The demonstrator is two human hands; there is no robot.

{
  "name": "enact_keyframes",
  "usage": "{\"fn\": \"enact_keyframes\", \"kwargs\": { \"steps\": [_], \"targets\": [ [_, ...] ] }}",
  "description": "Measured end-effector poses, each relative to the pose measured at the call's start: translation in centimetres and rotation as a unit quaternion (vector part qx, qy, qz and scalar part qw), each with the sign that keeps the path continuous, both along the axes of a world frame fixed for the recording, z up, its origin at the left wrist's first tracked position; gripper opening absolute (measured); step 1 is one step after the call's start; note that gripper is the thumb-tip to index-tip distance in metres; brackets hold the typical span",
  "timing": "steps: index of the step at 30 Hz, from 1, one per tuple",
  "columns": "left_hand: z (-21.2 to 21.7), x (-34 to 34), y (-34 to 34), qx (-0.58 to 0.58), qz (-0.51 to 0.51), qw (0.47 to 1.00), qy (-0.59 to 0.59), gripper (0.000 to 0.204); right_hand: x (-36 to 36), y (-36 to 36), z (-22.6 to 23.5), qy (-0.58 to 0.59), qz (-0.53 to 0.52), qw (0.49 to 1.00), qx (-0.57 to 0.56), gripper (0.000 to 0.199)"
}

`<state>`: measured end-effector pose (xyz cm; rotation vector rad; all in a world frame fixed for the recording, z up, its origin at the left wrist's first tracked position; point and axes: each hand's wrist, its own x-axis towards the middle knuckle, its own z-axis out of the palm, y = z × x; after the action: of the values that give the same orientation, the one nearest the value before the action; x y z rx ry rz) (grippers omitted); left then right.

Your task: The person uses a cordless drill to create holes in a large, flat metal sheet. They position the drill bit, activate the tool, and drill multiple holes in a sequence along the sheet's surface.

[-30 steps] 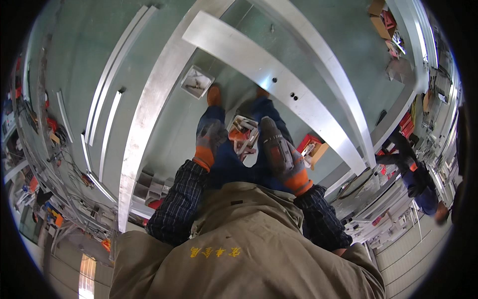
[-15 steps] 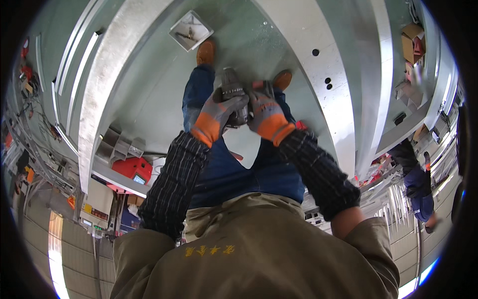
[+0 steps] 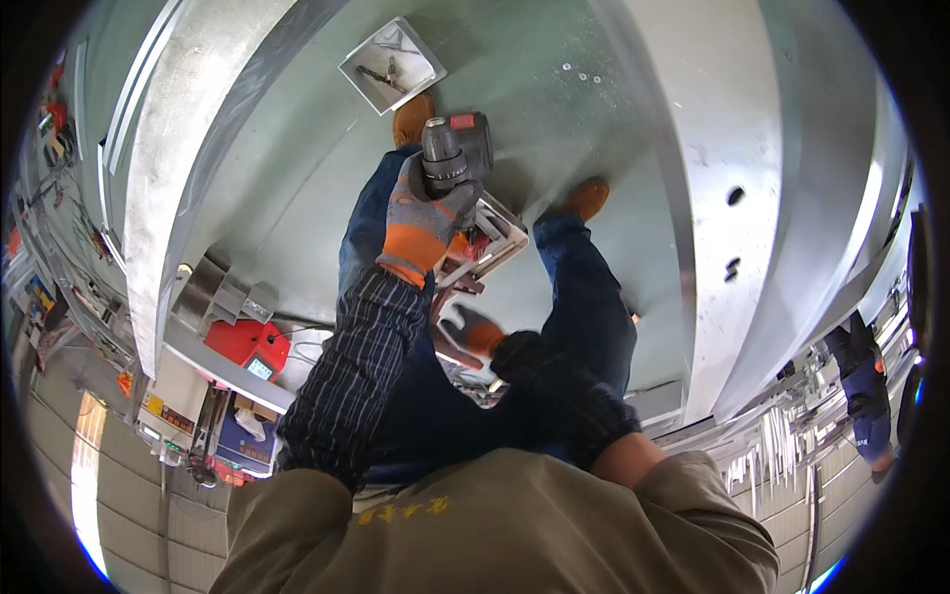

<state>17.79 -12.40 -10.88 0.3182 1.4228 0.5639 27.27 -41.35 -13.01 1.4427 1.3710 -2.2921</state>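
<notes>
A dark cordless drill [image 3: 445, 163] is in my left hand [image 3: 421, 213], which wears a grey and orange glove and wraps round the tool. Its chuck points away from me, and no bit shows in it. My right hand [image 3: 477, 333], gloved alike, reaches low between my legs with its fingers apart and nothing visible in them. Close to it is an open light-coloured box [image 3: 512, 247] holding red and dark items, partly covered by my left hand. Beyond my left shoe stands a white square tray [image 3: 427, 77] with drill bits [image 3: 386, 74] in it.
Long metal beams run on my left [image 3: 183, 129] and right [image 3: 727, 148], the right one with dark holes. A red machine [image 3: 245, 345] with a small screen and metal channel pieces [image 3: 213, 292] lie at left. Another person [image 3: 861, 386] is at far right.
My right hand has left the drill and dropped toward me, between my legs. The left hand has lifted the drill alone. The view has shifted, uncovering the box between my legs.
</notes>
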Motion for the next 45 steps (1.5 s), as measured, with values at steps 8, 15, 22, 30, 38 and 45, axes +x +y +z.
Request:
{"fn": "enact_keyframes", "kwargs": {
  "steps": [8,15,22,30,38,45],
  "targets": [
    [0.4,0.9,3.1,0.063,-0.077,0.995,0.03,0.055,-6.2,-4.6,-4.4,0.102,0.181,0.962,-0.179,0.031],
    [2.0,0.3,4.6,0.126,-0.123,0.984,0.036,0.06,-6.4,-5.6,-7.4,0.092,0.2,0.95,-0.222,0.032],
    [2.6,-1.0,5.0,0.171,-0.175,0.968,0.061,0.061,-3.1,-2.0,-13.7,0.024,0.144,0.976,-0.162,0.032],
    [5.6,-2.3,6.3,0.24,-0.241,0.938,0.059,0.061,14.0,17.2,-33.3,-0.247,-0.251,0.935,-0.045,0.034],
    [4.6,-2.3,5.2,0.327,-0.243,0.895,0.182,0.071,11.8,35.5,-15.2,0.064,-0.551,0.829,-0.074,0.044],
    [2.6,1.4,5.2,0.395,-0.307,0.837,0.222,0.082,6.4,30.6,-3.0,0.349,-0.528,0.772,-0.049,0.037]
  ]
}}
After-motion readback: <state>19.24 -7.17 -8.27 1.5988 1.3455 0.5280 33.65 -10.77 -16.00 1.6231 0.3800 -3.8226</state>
